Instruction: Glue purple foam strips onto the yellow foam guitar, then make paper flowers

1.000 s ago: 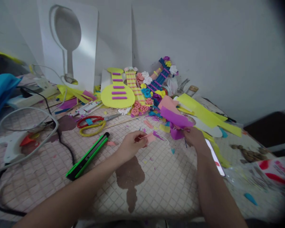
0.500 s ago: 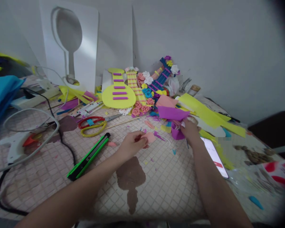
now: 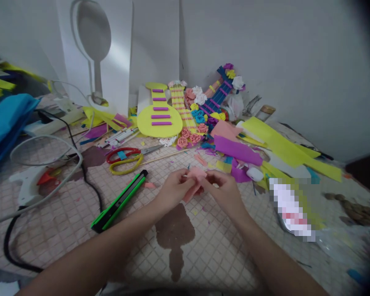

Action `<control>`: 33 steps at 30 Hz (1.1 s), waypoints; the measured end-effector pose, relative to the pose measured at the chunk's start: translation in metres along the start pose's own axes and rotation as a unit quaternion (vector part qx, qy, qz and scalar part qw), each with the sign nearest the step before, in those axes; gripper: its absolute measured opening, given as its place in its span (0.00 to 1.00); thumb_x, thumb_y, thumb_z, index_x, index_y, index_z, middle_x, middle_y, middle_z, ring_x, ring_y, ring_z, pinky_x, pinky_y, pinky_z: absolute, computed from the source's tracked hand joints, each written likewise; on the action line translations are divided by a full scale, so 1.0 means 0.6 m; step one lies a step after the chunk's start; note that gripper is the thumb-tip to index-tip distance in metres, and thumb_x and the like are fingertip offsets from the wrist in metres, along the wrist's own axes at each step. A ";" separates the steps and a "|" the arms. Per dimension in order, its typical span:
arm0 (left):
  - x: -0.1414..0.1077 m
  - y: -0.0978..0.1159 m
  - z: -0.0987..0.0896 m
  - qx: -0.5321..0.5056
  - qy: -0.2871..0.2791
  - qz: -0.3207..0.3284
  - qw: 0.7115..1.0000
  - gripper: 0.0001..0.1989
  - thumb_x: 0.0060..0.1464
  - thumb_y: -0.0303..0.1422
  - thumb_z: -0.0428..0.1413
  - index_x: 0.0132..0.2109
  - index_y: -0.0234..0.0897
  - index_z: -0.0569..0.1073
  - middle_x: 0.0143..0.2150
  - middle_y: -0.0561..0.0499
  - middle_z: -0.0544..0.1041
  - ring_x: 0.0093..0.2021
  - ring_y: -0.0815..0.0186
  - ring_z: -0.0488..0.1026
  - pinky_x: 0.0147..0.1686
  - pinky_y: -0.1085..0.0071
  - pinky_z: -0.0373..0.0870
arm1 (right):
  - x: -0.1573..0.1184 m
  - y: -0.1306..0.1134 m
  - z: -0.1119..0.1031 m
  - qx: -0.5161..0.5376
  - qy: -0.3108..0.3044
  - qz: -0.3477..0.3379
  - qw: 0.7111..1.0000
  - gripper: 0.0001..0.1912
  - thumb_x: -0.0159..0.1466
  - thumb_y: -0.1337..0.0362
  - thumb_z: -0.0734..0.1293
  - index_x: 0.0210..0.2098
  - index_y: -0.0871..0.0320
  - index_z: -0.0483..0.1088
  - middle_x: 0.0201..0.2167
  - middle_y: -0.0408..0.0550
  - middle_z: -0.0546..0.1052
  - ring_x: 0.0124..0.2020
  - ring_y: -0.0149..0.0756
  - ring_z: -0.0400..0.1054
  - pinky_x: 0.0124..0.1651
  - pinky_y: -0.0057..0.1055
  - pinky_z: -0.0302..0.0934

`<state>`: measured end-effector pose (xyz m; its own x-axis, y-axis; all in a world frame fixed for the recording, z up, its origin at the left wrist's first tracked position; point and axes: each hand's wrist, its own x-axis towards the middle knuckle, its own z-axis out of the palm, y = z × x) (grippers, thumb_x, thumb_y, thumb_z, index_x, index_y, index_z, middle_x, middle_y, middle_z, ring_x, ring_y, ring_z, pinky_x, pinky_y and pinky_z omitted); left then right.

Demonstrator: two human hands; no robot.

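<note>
Over the middle of the table, a small piece of pink paper (image 3: 195,174) is pinched by both hands. My left hand (image 3: 175,187) grips its left side between thumb and fingers. From the right, my right hand (image 3: 224,189) closes on its other edge, with the fingertips partly hidden behind the paper. To the left lies a green box cutter (image 3: 121,201). Scissors with red and yellow handles (image 3: 126,158) rest beyond it. Past the hands stand a yellow guitar-shaped cutout with purple strips (image 3: 159,117) and several pink paper flowers (image 3: 189,137).
A white glue gun (image 3: 29,185) with looping cables lies at the left. Yellow paper strips (image 3: 283,142), purple paper (image 3: 237,150) and a small white case (image 3: 255,174) sit at the right, near a blurred-out phone (image 3: 291,213). A white board with a cutout (image 3: 120,53) leans on the wall.
My right hand has come away from the purple paper on the right and moved left to the pink paper, which it now grips with my left hand. The view has shifted slightly.
</note>
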<state>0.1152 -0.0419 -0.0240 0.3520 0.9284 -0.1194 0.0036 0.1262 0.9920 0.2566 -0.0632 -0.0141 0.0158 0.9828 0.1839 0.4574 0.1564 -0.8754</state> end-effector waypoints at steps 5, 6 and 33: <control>0.000 -0.007 0.002 0.032 -0.014 0.011 0.999 0.10 0.51 0.35 0.51 0.31 0.32 0.71 0.26 0.52 0.71 0.27 0.70 0.68 0.26 0.75 0.62 | 0.000 0.014 -0.009 0.006 -0.013 0.011 1.000 0.08 0.55 0.62 0.65 0.22 0.58 0.69 0.20 0.42 0.70 0.24 0.31 0.63 0.29 0.28 0.57; 0.000 -0.007 0.002 0.040 -0.010 0.009 0.999 0.10 0.51 0.35 0.51 0.30 0.32 0.71 0.26 0.52 0.71 0.26 0.70 0.67 0.26 0.75 0.61 | 0.001 0.016 -0.012 0.016 -0.010 0.019 1.000 0.08 0.55 0.61 0.66 0.23 0.58 0.70 0.20 0.42 0.71 0.24 0.31 0.63 0.29 0.29 0.58; -0.006 0.000 0.004 -0.107 -0.071 -0.032 0.991 0.12 0.53 0.33 0.50 0.26 0.31 0.70 0.22 0.54 0.71 0.25 0.72 0.69 0.32 0.72 0.67 | -0.011 0.004 -0.006 -0.189 0.048 -0.199 0.960 0.08 0.57 0.70 0.63 0.32 0.58 0.73 0.20 0.42 0.69 0.23 0.31 0.61 0.30 0.31 0.58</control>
<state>0.1158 -0.0462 -0.0234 0.4858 0.8594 -0.1595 -0.1626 0.2681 0.9496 0.2610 -0.0697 -0.0160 -0.1530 0.8364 0.5263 0.7345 0.4526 -0.5057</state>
